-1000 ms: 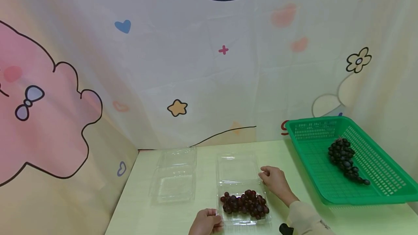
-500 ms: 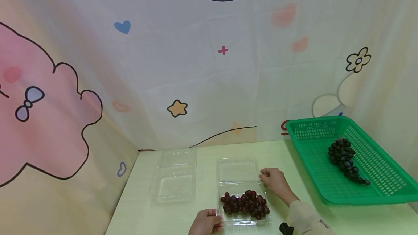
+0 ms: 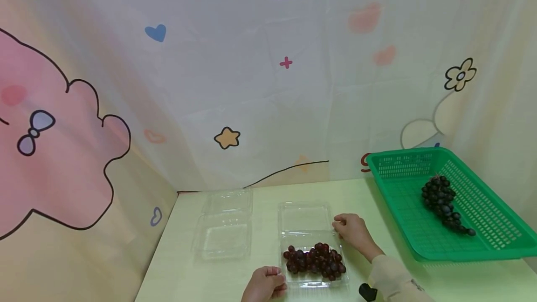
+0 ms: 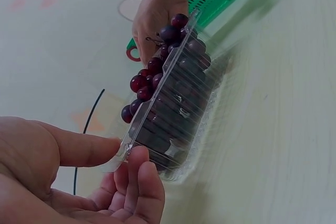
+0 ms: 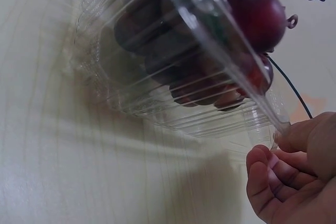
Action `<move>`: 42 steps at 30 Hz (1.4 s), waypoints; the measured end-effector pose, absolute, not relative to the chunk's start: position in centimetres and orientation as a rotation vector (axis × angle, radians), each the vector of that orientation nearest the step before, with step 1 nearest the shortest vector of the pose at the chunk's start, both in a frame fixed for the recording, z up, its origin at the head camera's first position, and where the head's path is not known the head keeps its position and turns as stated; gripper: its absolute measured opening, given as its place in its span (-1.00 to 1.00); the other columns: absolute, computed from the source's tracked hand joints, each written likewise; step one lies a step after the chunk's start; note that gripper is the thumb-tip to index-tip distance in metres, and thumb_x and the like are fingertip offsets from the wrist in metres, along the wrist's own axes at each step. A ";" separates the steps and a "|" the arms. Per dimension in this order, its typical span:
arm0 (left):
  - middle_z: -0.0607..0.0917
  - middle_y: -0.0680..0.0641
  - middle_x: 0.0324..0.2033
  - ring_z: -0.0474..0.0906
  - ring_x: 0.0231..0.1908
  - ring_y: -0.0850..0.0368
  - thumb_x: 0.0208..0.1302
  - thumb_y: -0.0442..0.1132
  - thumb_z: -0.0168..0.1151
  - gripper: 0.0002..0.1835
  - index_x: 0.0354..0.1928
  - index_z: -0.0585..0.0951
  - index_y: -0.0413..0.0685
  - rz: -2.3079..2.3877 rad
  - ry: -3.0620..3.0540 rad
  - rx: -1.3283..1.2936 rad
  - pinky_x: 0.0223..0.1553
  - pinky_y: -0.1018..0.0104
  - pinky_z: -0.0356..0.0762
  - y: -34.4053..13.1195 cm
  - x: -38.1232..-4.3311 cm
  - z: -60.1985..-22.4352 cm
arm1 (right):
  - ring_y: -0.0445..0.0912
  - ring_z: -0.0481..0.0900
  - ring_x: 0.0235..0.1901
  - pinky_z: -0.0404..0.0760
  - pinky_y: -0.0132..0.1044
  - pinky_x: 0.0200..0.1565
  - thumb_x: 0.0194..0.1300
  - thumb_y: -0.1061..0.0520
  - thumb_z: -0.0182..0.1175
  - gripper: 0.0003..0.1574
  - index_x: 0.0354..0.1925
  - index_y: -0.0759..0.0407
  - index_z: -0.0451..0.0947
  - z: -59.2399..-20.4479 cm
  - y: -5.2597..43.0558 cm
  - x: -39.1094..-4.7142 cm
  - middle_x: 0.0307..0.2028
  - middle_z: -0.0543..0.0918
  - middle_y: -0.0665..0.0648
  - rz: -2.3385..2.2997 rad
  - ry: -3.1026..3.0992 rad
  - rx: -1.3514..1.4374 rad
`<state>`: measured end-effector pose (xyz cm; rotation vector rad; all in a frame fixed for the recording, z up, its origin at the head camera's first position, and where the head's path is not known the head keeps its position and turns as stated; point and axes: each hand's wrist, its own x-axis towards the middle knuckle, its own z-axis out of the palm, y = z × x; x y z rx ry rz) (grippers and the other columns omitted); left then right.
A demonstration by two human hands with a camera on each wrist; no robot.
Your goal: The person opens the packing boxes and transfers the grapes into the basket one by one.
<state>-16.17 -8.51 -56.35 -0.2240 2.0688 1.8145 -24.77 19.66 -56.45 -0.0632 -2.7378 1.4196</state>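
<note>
A clear plastic clamshell box (image 3: 314, 284) lies unfolded on the table, and a bunch of dark red grapes (image 3: 314, 261) fills its near half. Its lid (image 3: 305, 217) lies folded back behind the grapes. At the box's left side, my left hand (image 3: 264, 284) pinches the rim; in the left wrist view the thumb (image 4: 92, 150) is on one side of the rim and the fingertips on the other. My right hand (image 3: 355, 233) pinches the rim on the right, near the hinge, as the right wrist view shows with its thumb (image 5: 299, 135) at the corner.
A second clear clamshell box (image 3: 224, 236), unfolded, lies to the left. On the right stands a green plastic basket (image 3: 402, 209) holding a dark bunch of grapes (image 3: 441, 202). A printed cloth (image 3: 268, 92) hangs behind the table (image 3: 168, 274).
The far edge of the lid behind the grapes has dropped slightly since a second ago. Both hands stay at the same places on the rim, and the grapes have not moved.
</note>
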 end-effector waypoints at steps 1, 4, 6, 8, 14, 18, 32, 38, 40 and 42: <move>0.67 -0.04 -0.46 0.62 -0.45 0.20 0.35 -0.49 0.23 -0.91 -0.19 0.53 -0.42 1.804 2.097 -0.208 -0.32 0.33 0.70 -8.5 -16.1 -56.3 | -0.16 0.55 -0.57 0.50 -0.31 -0.51 0.37 0.32 0.24 -0.69 -0.03 0.57 0.63 -56.4 19.7 -24.8 -0.47 0.68 0.07 1.418 -2.737 -0.060; 0.68 -0.03 -0.47 0.63 -0.46 0.20 0.31 -0.49 0.26 -0.87 -0.18 0.54 -0.44 1.764 2.188 -0.174 -0.35 0.31 0.69 -8.4 -16.2 -56.4 | -0.16 0.56 -0.58 0.50 -0.32 -0.51 0.37 0.32 0.24 -0.69 -0.03 0.57 0.63 -56.4 19.7 -24.8 -0.46 0.69 0.08 1.420 -2.733 -0.057; 0.68 -0.02 -0.47 0.61 -0.48 0.21 0.28 -0.50 0.28 -0.84 -0.16 0.54 -0.46 1.741 2.251 -0.150 -0.39 0.32 0.67 -8.4 -16.2 -56.4 | -0.16 0.56 -0.57 0.50 -0.32 -0.51 0.37 0.31 0.24 -0.69 -0.03 0.57 0.63 -56.4 19.7 -24.7 -0.45 0.70 0.09 1.420 -2.735 -0.061; 0.66 -0.01 -0.47 0.59 -0.50 0.21 0.26 -0.49 0.30 -0.80 -0.13 0.54 -0.45 1.722 2.303 -0.142 -0.42 0.34 0.62 -8.3 -16.2 -56.2 | -0.15 0.57 -0.57 0.51 -0.32 -0.50 0.37 0.31 0.25 -0.70 -0.03 0.57 0.63 -56.4 19.7 -24.7 -0.43 0.71 0.10 1.422 -2.736 -0.064; 0.60 -0.02 -0.38 0.56 -0.39 0.14 0.26 -0.38 0.36 -0.72 -0.06 0.55 -0.39 1.624 2.533 -0.121 -0.35 0.25 0.55 -8.0 -16.4 -55.6 | -0.13 0.61 -0.54 0.55 -0.30 -0.48 0.38 0.31 0.25 -0.70 -0.03 0.56 0.63 -56.2 19.8 -24.6 -0.38 0.74 0.17 1.416 -2.739 -0.058; 0.59 -0.03 -0.35 0.56 -0.33 0.08 0.25 -0.34 0.39 -0.71 -0.06 0.57 -0.33 1.564 2.673 -0.112 -0.29 0.15 0.57 -7.8 -16.8 -54.8 | -0.12 0.63 -0.53 0.57 -0.30 -0.47 0.38 0.30 0.26 -0.69 -0.03 0.56 0.63 -56.1 19.9 -24.6 -0.35 0.75 0.21 1.410 -2.747 -0.063; 0.63 -0.03 -0.35 0.57 -0.32 0.04 0.19 -0.39 0.41 -0.75 -0.08 0.67 -0.28 1.466 2.879 -0.037 -0.29 0.10 0.57 -7.0 -18.8 -53.3 | -0.12 0.62 -0.53 0.57 -0.30 -0.47 0.36 0.30 0.27 -0.72 -0.06 0.54 0.64 -55.8 19.9 -24.7 -0.37 0.75 0.20 1.413 -2.752 -0.088; 0.60 -0.05 -0.33 0.54 -0.31 0.03 0.14 -0.40 0.38 -0.67 -0.03 0.65 -0.33 1.431 2.873 -0.068 -0.29 0.10 0.55 -6.6 -19.4 -53.4 | -0.12 0.62 -0.54 0.57 -0.30 -0.48 0.35 0.32 0.28 -0.74 -0.08 0.53 0.65 -55.9 19.9 -24.8 -0.37 0.75 0.20 1.405 -2.750 -0.075; 0.59 -0.06 -0.32 0.52 -0.31 0.03 0.14 -0.40 0.37 -0.64 0.01 0.64 -0.36 1.413 2.867 -0.077 -0.30 0.10 0.55 -6.5 -19.6 -53.5 | -0.12 0.62 -0.54 0.56 -0.30 -0.48 0.35 0.32 0.28 -0.74 -0.08 0.54 0.65 -56.0 19.9 -24.8 -0.38 0.75 0.20 1.404 -2.749 -0.070; 0.58 -0.06 -0.32 0.52 -0.32 0.03 0.15 -0.41 0.37 -0.62 0.04 0.63 -0.37 1.390 2.869 -0.079 -0.31 0.10 0.55 -6.4 -19.7 -53.6 | -0.13 0.61 -0.55 0.55 -0.31 -0.48 0.35 0.33 0.29 -0.74 -0.08 0.54 0.65 -56.0 19.9 -24.8 -0.39 0.74 0.20 1.400 -2.750 -0.065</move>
